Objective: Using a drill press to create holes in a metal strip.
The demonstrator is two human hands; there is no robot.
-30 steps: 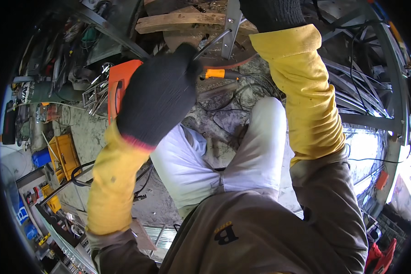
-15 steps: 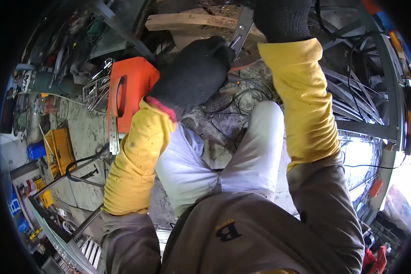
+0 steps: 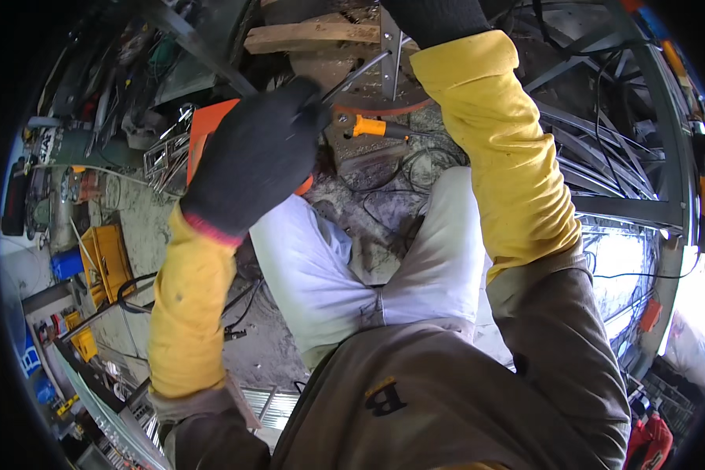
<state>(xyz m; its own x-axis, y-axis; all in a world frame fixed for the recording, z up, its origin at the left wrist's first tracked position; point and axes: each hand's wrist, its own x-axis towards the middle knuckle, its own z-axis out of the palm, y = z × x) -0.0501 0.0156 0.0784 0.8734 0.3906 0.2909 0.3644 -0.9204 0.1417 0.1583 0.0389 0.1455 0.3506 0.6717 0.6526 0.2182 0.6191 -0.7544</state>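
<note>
My left hand [image 3: 258,157], in a black knitted glove, is closed around a thin grey metal rod [image 3: 358,76]. The rod slants up to the right, its far end by a flat grey metal strip [image 3: 390,59] with holes. That strip stands nearly upright between the rod and my right hand [image 3: 439,17]. The right hand is black-gloved too and cut off by the upper edge, so its fingers are hidden. Behind the left hand an orange box [image 3: 209,121] is largely covered. A tool with a yellow-orange handle [image 3: 370,126] lies below the strip.
A wooden board [image 3: 313,33] crosses the far side. Dark cables [image 3: 415,168] curl over the dirty floor ahead of my knees. Metal frame bars [image 3: 630,210] and thin stock stand at the right. Wire racks [image 3: 164,160] and a yellow bin [image 3: 106,258] are at the left.
My left hand has drawn back to the left, now covering much of the orange box. The strip has turned more upright and shifted left along with my right hand. The yellow-orange handle has come into view.
</note>
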